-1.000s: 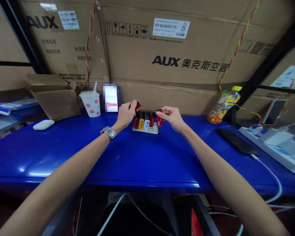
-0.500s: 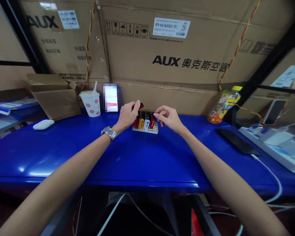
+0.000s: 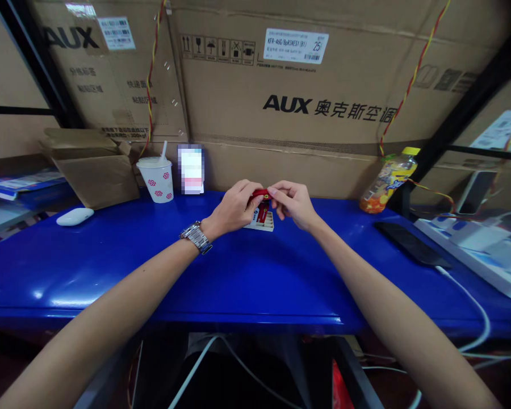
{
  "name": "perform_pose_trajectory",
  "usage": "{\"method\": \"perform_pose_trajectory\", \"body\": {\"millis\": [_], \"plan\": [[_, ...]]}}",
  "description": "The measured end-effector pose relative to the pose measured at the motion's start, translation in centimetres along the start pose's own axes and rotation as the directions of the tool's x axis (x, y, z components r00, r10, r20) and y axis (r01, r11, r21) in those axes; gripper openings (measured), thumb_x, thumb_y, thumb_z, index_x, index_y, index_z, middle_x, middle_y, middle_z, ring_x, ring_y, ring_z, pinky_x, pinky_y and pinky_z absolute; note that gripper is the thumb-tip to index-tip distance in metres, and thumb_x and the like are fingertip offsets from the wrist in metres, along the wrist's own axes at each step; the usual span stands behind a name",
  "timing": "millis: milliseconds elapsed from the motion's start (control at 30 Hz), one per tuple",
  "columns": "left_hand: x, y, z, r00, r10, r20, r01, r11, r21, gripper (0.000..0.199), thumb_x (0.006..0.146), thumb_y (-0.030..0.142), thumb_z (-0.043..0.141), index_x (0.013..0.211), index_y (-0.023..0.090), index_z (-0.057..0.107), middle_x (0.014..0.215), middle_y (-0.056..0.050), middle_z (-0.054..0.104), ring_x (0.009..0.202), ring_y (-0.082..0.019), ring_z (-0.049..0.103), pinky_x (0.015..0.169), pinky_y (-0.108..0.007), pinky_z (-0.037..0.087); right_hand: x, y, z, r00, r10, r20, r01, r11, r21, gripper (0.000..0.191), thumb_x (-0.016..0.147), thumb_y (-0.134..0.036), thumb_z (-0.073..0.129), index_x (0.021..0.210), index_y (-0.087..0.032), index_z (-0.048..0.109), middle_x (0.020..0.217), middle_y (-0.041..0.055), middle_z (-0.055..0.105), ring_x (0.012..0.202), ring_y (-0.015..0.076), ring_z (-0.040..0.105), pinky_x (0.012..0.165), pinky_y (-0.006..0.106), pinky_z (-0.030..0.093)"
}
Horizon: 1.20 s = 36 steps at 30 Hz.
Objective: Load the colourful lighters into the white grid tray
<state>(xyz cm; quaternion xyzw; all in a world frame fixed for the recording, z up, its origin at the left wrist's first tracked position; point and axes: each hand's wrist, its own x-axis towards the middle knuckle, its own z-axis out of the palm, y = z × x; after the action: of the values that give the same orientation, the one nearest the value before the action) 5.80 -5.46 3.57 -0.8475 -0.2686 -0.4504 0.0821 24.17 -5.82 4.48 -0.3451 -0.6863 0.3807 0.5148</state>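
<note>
Behind the white tray (image 3: 262, 228) you have a big cardboard box (image 3: 332, 79), and beneath it a blue table (image 3: 247, 272). Well right of the tray stands a bottle (image 3: 389, 180); well left, a paper cup (image 3: 156, 180). Your left hand (image 3: 238, 205), partly covering the tray, grips a red lighter (image 3: 259, 192) sideways above it. Your right hand (image 3: 293, 203), at the tray's right end, has curled fingers at that lighter's tip; whether they pinch it, I cannot tell. Another red lighter (image 3: 263, 215) stands in the tray.
</note>
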Motion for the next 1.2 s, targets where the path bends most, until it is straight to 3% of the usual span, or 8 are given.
{"method": "perform_pose_trajectory", "body": {"millis": [133, 300, 600, 1200], "plan": [[-0.3, -0.8, -0.1, 0.997, -0.06, -0.038, 0.063, 0.996, 0.068, 0.019, 0.094, 0.023, 0.039, 0.097, 0.016, 0.057, 0.094, -0.012, 0.064, 0.089, -0.02, 0.058, 0.084, -0.036, 0.046, 0.2, 0.6, -1.5, 0.998, 0.057, -0.029, -0.056, 0.998, 0.012, 0.029, 0.069, -0.043, 0.072, 0.07, -0.016, 0.061, 0.047, -0.0025, 0.055, 0.032, 0.0073, 0.045, 0.031, 0.021, 0.024], [-0.8, -2.6, 0.0, 0.985, -0.164, -0.057, 0.169, 0.981, 0.097, 0.02, 0.094, 0.022, 0.037, 0.087, 0.019, 0.056, 0.087, -0.009, 0.063, 0.084, -0.019, 0.057, 0.08, -0.035, 0.045, 0.2, 1.1, -2.3, 0.998, 0.059, 0.001, -0.059, 0.994, -0.09, 0.027, 0.066, -0.041, 0.073, 0.066, -0.016, 0.063, 0.041, -0.0032, 0.051, 0.032, 0.007, 0.042, 0.034, 0.022, 0.024], [-0.9, -3.2, 0.2, 0.977, -0.207, -0.041, 0.21, 0.974, 0.088, 0.02, 0.093, 0.023, 0.038, 0.085, 0.018, 0.055, 0.087, -0.01, 0.063, 0.083, -0.021, 0.056, 0.078, -0.037, 0.045, 0.1, 1.0, -1.2, 0.997, 0.025, 0.071, -0.006, 0.966, -0.258, 0.029, 0.063, -0.04, 0.078, 0.068, -0.015, 0.062, 0.047, -0.002, 0.056, 0.036, 0.0076, 0.046, 0.039, 0.023, 0.034], [-1.0, -3.9, 0.3, 0.97, -0.237, -0.052, 0.241, 0.967, 0.088, 0.02, 0.094, 0.024, 0.037, 0.082, 0.019, 0.053, 0.083, -0.009, 0.062, 0.079, -0.02, 0.055, 0.075, -0.036, 0.043, 0.0, 1.0, -0.9, 0.994, 0.075, 0.085, -0.057, 0.98, -0.191, 0.035, 0.07, -0.047, 0.072, 0.076, -0.015, 0.058, 0.061, 0.0063, 0.067, 0.041, 0.0137, 0.059, 0.033, 0.023, 0.036]]}}
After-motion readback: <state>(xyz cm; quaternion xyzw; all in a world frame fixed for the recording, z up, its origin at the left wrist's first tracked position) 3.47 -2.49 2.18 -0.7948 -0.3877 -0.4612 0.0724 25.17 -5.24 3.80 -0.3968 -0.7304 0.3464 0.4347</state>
